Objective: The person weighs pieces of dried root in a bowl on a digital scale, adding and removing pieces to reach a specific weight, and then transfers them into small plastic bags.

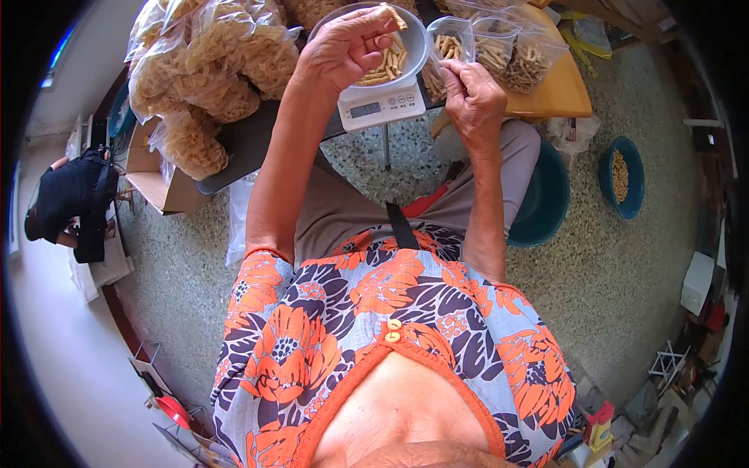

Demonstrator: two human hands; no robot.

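Note:
My left hand (343, 51) is raised over the white bowl, thumb and fingers pinching a tan dried stick (395, 17) that looks like a piece of root. Several similar sticks lie in the bowl (419, 51), which rests on a white kitchen scale (382, 107). The digits on the scale's display are too small to read. To the right, my right hand (474, 97) is closed on the edge of a clear plastic bag (452, 43) with more sticks in it. The bag stands close beside the bowl.
Filled clear bags (211, 58) are heaped on the left of the dark table. More bags of sticks (523, 62) lie on a wooden board (573, 90). A cardboard box (160, 175) and teal basins (542, 203) stand below. Another person (74, 199) bends over at far left.

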